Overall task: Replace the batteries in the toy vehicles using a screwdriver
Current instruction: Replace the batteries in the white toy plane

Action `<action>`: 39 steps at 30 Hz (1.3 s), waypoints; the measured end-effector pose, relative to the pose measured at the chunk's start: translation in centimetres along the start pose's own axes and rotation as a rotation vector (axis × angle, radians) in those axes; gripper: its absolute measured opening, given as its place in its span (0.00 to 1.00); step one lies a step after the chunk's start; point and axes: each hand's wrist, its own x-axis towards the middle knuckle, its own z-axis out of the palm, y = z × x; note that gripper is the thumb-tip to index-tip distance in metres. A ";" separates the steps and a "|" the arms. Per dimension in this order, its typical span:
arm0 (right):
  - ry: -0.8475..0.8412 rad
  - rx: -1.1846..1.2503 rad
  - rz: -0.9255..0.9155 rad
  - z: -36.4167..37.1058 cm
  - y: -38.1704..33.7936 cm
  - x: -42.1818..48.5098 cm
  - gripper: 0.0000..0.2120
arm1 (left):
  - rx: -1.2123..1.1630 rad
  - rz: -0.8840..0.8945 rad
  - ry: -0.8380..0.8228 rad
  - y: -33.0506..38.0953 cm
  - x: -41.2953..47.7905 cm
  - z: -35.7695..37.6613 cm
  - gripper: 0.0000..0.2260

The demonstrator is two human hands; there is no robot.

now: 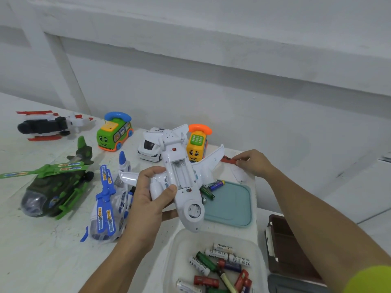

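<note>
My left hand point(148, 197) grips a white toy airplane point(182, 176) belly up above the table; its battery compartment is open and looks empty. My right hand point(254, 163) reaches to the far right of the table and pinches the red handle of a screwdriver point(229, 160) lying there. A small white battery cover point(239, 175) lies just below that hand. Three used batteries point(211, 188) lie on a teal lid point(232, 206). A clear container point(179, 250) near me holds several batteries.
On the white table stand a green helicopter point(57, 187), a blue-and-white helicopter point(110, 204), a black-white-red one point(50, 125), a green bus phone toy point(115, 132), a yellow bus phone toy point(196, 146) and a white police car point(149, 148). A brown case point(285, 246) sits at right.
</note>
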 end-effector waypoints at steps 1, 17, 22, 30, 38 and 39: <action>-0.004 -0.002 0.002 -0.1 0.0 0.0 0.12 | -0.002 0.001 0.002 0.0 0.0 0.0 0.13; 0.112 -0.065 -0.031 -0.2 -0.3 -1.6 0.13 | 0.003 0.027 0.041 -0.2 0.0 -0.6 0.14; 0.164 -0.109 -0.147 0.9 -1.4 -3.3 0.12 | -0.026 0.025 0.059 -0.1 -0.3 -0.8 0.14; 0.054 -0.170 -0.285 4.0 -2.9 -6.7 0.07 | -0.052 0.043 0.059 0.8 -1.2 -1.1 0.14; 0.051 -0.256 -0.252 5.4 -3.1 -8.0 0.11 | -0.049 0.035 0.017 1.2 -2.2 -1.6 0.15; 0.048 -0.259 -0.249 5.5 -3.0 -8.0 0.11 | -0.047 0.036 0.014 1.3 -2.3 -1.7 0.15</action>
